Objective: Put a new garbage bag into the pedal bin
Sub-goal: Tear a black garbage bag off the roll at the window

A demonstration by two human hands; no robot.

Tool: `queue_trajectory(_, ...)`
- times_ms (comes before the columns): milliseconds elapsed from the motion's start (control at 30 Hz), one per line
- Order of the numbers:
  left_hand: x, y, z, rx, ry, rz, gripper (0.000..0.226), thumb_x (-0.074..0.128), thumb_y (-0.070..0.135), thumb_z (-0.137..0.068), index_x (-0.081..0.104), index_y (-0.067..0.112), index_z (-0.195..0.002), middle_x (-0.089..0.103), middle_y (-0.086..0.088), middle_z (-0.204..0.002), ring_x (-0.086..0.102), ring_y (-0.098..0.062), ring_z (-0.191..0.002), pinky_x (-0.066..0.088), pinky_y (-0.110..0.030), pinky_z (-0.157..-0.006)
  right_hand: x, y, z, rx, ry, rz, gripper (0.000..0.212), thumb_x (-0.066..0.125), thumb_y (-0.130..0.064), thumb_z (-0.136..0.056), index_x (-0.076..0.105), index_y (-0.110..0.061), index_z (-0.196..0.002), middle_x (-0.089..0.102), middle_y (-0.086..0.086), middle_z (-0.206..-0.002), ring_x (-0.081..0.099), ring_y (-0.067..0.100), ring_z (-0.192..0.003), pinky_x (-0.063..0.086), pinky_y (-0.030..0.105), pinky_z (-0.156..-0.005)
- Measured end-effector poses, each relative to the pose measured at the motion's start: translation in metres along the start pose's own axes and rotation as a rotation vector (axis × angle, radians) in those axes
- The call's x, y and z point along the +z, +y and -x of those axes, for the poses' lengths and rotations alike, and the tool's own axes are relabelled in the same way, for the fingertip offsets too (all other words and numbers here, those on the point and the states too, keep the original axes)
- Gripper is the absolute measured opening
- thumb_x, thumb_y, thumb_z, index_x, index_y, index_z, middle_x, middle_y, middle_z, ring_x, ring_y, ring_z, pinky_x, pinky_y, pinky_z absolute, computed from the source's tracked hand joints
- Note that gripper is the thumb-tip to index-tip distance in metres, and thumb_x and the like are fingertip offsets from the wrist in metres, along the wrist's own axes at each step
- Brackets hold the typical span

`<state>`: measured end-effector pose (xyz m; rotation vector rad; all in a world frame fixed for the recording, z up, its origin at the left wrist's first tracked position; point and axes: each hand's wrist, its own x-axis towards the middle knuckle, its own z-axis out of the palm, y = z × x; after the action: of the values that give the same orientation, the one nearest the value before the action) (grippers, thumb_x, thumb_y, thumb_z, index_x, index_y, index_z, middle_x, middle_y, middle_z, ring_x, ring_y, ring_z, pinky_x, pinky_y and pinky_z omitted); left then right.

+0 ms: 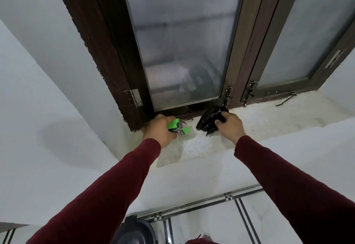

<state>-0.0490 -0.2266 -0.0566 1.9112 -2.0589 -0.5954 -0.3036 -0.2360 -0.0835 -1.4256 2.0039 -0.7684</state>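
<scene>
On the white window sill [269,121], my left hand [159,130] grips a green and silver garbage bag package [177,127] at the sill's left end. To its right, my right hand [229,123] grips a bunch of folded black garbage bags [208,120] just above the sill. The grey pedal bin [134,232] stands on the floor below, its lid down, partly hidden by my left sleeve.
A dark brown window frame [107,51] with frosted panes rises right behind both hands. Metal latches [227,95] and a stay hook [286,99] sit along its lower edge. White walls flank the sill. A tiled floor [211,224] lies below.
</scene>
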Motion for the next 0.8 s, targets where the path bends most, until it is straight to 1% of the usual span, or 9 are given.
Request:
queue_trajectory(100,0.002,0.0,0.0,0.0,-0.004,0.029,0.067,0.083,0.031,-0.083,0.058,0.034,-0.144,0.053,0.0,-0.135,0.057,-0.024,-0.121,0.046,-0.033,-0.099,0.004,0.009,0.0,-0.034,0.057,0.112,0.051,0.055,-0.009,-0.096,0.05,-0.006,-0.147,0.036,0.02,-0.154,0.048,0.038,-0.133,0.033,0.029,-0.114)
queue_trajectory(200,0.003,0.003,0.001,0.012,-0.009,0.034,0.067,0.084,0.033,-0.082,0.057,0.035,-0.143,0.053,0.002,-0.135,0.057,-0.023,-0.121,0.047,-0.037,-0.1,0.003,0.016,-0.003,-0.066,0.071,0.25,0.055,0.058,-0.012,-0.095,0.045,-0.007,-0.149,0.025,0.022,-0.161,0.045,0.045,-0.135,0.04,0.039,-0.111)
queue_trajectory(267,0.003,0.005,0.001,0.011,-0.011,0.044,0.067,0.084,0.033,-0.081,0.058,0.035,-0.143,0.054,0.002,-0.135,0.056,-0.023,-0.122,0.046,-0.04,-0.103,-0.001,0.018,-0.004,-0.076,0.088,0.364,0.058,0.06,-0.017,-0.094,0.043,-0.006,-0.149,0.03,0.021,-0.159,0.046,0.048,-0.129,0.048,0.046,-0.104)
queue_trajectory(367,0.003,0.008,0.0,0.014,-0.007,0.088,0.068,0.086,0.031,-0.079,0.059,0.035,-0.142,0.054,0.002,-0.134,0.057,-0.024,-0.12,0.048,-0.046,-0.105,-0.009,0.012,-0.003,-0.139,0.172,0.409,0.055,0.062,-0.012,-0.091,0.046,-0.002,-0.142,0.047,0.023,-0.144,0.052,0.046,-0.12,0.053,0.047,-0.094)
queue_trajectory(500,0.002,0.011,-0.002,0.034,-0.003,0.156,0.068,0.086,0.029,-0.079,0.06,0.032,-0.142,0.055,-0.001,-0.131,0.058,-0.025,-0.118,0.05,-0.043,-0.103,-0.009,-0.006,0.006,-0.372,0.232,0.181,0.042,0.053,0.001,-0.092,0.064,-0.009,-0.131,0.061,0.015,-0.131,0.06,0.033,-0.115,0.051,0.036,-0.1)
queue_trajectory(567,0.002,0.013,-0.002,0.047,0.007,0.185,0.069,0.087,0.029,-0.077,0.061,0.032,-0.141,0.056,-0.002,-0.132,0.059,-0.025,-0.119,0.05,-0.043,-0.104,-0.004,-0.021,0.01,-0.34,0.09,-0.047,0.036,0.056,0.0,-0.094,0.071,-0.013,-0.125,0.069,0.007,-0.123,0.065,0.022,-0.11,0.051,0.034,-0.104)
queue_trajectory(633,0.002,0.015,-0.003,0.06,0.016,0.223,0.069,0.089,0.027,-0.076,0.062,0.031,-0.14,0.058,-0.002,-0.132,0.059,-0.024,-0.118,0.049,-0.037,-0.103,-0.002,-0.031,0.011,-0.279,-0.155,-0.165,0.04,0.063,-0.003,-0.094,0.067,-0.018,-0.131,0.069,0.001,-0.128,0.064,0.014,-0.115,0.05,0.034,-0.106)
queue_trajectory(700,0.0,0.017,-0.002,0.071,0.021,0.244,0.068,0.089,0.025,-0.075,0.064,0.029,-0.139,0.059,-0.003,-0.132,0.059,-0.022,-0.118,0.046,-0.028,-0.099,-0.003,-0.037,0.012,-0.275,-0.376,-0.141,0.056,0.068,-0.003,-0.091,0.058,-0.026,-0.141,0.06,-0.005,-0.139,0.057,0.014,-0.124,0.051,0.034,-0.105)
queue_trajectory(800,-0.003,0.018,0.0,0.084,0.041,0.272,0.067,0.09,0.024,-0.074,0.065,0.028,-0.137,0.062,-0.003,-0.129,0.061,-0.021,-0.116,0.046,-0.026,-0.096,-0.009,-0.041,0.012,-0.238,-0.539,-0.2,0.063,0.069,0.006,-0.085,0.06,-0.028,-0.138,0.061,-0.005,-0.133,0.055,0.02,-0.126,0.049,0.03,-0.099)
